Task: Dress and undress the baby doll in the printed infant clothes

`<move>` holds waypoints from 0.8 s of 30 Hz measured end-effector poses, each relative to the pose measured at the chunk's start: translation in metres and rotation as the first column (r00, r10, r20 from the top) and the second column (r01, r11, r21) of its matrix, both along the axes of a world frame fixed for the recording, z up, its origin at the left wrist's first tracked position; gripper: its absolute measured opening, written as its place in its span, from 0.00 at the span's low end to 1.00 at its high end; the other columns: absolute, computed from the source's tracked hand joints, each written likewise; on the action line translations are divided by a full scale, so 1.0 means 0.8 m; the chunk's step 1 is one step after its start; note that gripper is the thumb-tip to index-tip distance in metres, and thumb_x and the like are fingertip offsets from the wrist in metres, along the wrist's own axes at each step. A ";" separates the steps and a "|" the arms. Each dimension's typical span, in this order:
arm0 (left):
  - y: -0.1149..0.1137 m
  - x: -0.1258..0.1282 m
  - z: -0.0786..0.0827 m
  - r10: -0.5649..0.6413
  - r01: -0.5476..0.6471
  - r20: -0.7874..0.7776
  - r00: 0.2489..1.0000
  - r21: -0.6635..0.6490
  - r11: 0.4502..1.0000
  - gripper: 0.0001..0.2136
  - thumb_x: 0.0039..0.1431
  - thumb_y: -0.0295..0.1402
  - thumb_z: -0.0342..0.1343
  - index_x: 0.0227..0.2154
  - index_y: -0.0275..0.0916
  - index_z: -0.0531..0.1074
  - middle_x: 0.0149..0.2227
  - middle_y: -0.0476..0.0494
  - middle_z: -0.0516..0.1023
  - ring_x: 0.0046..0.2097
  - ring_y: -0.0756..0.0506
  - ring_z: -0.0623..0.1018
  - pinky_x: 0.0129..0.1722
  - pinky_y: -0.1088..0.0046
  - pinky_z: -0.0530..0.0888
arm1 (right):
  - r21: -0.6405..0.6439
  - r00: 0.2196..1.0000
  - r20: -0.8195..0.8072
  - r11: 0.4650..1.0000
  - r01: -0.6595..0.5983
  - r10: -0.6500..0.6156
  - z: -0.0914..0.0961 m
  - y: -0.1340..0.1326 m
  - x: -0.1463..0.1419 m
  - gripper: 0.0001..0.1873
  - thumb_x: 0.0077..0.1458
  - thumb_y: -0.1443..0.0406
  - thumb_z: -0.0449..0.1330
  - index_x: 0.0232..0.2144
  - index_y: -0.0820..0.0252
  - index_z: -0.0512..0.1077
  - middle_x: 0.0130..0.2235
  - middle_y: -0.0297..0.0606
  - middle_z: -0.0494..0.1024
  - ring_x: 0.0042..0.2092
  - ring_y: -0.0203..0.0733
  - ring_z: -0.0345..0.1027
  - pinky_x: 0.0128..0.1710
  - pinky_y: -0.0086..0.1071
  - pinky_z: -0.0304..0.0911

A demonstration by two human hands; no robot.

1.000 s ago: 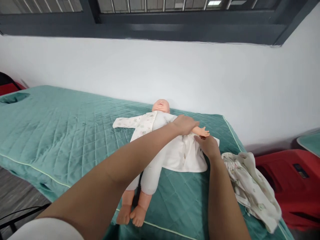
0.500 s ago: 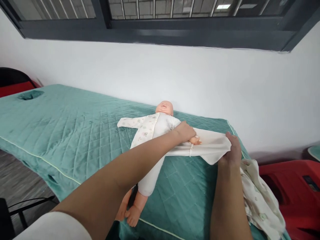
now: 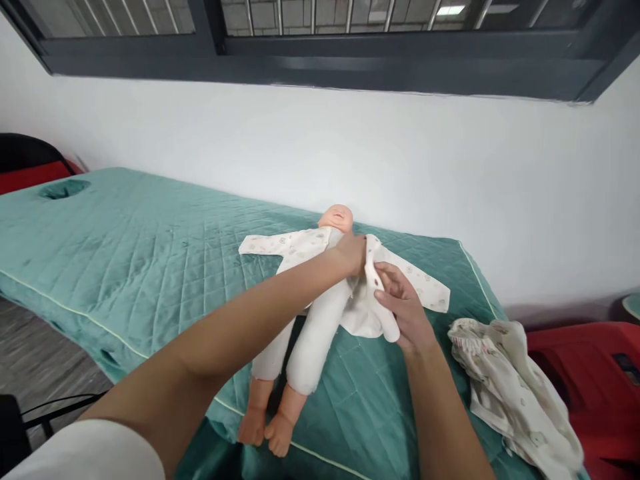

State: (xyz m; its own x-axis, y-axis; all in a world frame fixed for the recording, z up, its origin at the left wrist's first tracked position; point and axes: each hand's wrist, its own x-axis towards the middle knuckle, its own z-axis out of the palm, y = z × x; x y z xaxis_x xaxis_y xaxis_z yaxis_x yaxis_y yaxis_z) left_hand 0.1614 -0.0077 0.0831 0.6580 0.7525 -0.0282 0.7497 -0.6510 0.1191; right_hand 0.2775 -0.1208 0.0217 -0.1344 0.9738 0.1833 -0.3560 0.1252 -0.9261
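Note:
A baby doll (image 3: 320,340) with a white cloth body lies on its back on the green quilted bed cover (image 3: 190,267). A white patterned baby shirt (image 3: 305,247) lies open around its upper body, with the sleeves spread to both sides. My right hand (image 3: 403,300) pinches the edge of the shirt's right front panel between thumb and fingers. Close beside it, over the doll's chest, my left hand (image 3: 351,253) is curled at the same panel. Its fingertips are hidden behind the cloth, so what it grips does not show. The doll's arm on this side is also hidden.
Crumpled patterned baby pants (image 3: 515,387) lie at the bed's right edge, beside a red plastic object (image 3: 575,380). Behind the bed rise a white wall (image 3: 250,140) and a dark window frame (image 3: 350,63). At the far left is a black and red chair (image 3: 30,163).
My right hand has moved left from the stretched cloth to the shirt's edge beside my left hand. The right sleeve now lies spread out patterned side up, and the doll's hand is covered.

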 end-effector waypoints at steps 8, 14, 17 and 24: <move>-0.024 -0.102 0.019 0.144 -0.002 0.536 0.832 -0.256 0.967 0.23 0.69 0.49 0.43 0.58 0.42 0.69 0.48 0.44 0.82 0.48 0.44 0.80 0.44 0.72 0.73 | 0.022 0.953 0.256 0.985 -0.172 0.161 0.000 -0.020 -0.037 0.26 0.55 0.59 0.70 0.56 0.45 0.73 0.63 0.38 0.69 0.49 0.44 0.70 0.44 0.36 0.68; -0.029 -0.094 0.017 -0.038 0.079 0.281 0.959 -0.137 0.987 0.26 0.56 0.32 0.58 0.59 0.43 0.68 0.52 0.46 0.80 0.51 0.42 0.78 0.49 0.68 0.70 | 0.003 0.908 0.393 0.987 -0.158 0.144 -0.013 -0.022 -0.039 0.24 0.56 0.58 0.69 0.54 0.49 0.74 0.28 0.28 0.60 0.29 0.35 0.53 0.28 0.30 0.53; -0.022 -0.083 0.014 -0.066 0.075 0.209 0.976 -0.033 0.997 0.24 0.56 0.24 0.53 0.56 0.42 0.70 0.51 0.46 0.80 0.52 0.42 0.77 0.48 0.68 0.69 | 0.000 0.917 0.359 0.983 -0.186 0.174 -0.011 -0.022 -0.036 0.21 0.57 0.59 0.68 0.53 0.49 0.74 0.29 0.28 0.61 0.30 0.34 0.56 0.29 0.30 0.54; -0.018 -0.087 0.011 -0.047 0.036 0.266 0.963 0.046 0.998 0.18 0.66 0.34 0.52 0.58 0.40 0.66 0.48 0.43 0.80 0.49 0.41 0.77 0.42 0.68 0.69 | -0.007 0.918 0.254 0.950 -0.313 0.305 -0.013 -0.023 -0.030 0.23 0.59 0.63 0.67 0.56 0.50 0.72 0.34 0.35 0.75 0.33 0.36 0.66 0.32 0.30 0.60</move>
State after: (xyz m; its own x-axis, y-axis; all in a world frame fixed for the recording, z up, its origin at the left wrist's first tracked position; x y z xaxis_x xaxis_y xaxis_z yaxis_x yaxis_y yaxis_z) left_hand 0.0915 -0.0224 0.0918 0.6685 0.7210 0.1826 0.6663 -0.6896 0.2839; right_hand 0.2537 -0.1391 0.0116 -0.4730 0.8704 0.1366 -0.1411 0.0782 -0.9869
